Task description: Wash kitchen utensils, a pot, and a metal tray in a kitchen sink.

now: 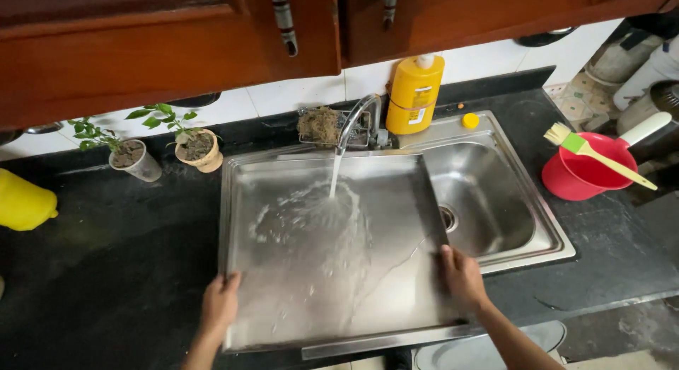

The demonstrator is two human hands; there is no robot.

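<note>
Nearest, two hands grip one large steel tray (332,271): the left hand (220,304) clasps its near-left edge, fingers pressed together over the rim, and the right hand (461,274) holds the right edge, fingers curled around it. That tray lies tilted across the left part of the single sink (495,193), set in the dark desk (106,257). One tap (357,119) pours a stream onto the tray's middle. Beyond stand two small potted plants (166,140), one scrubber basket (322,126), one yellow bottle (416,94) and one yellow cap (470,120). At right, one red bowl (583,173) carries one brush (594,154).
</note>
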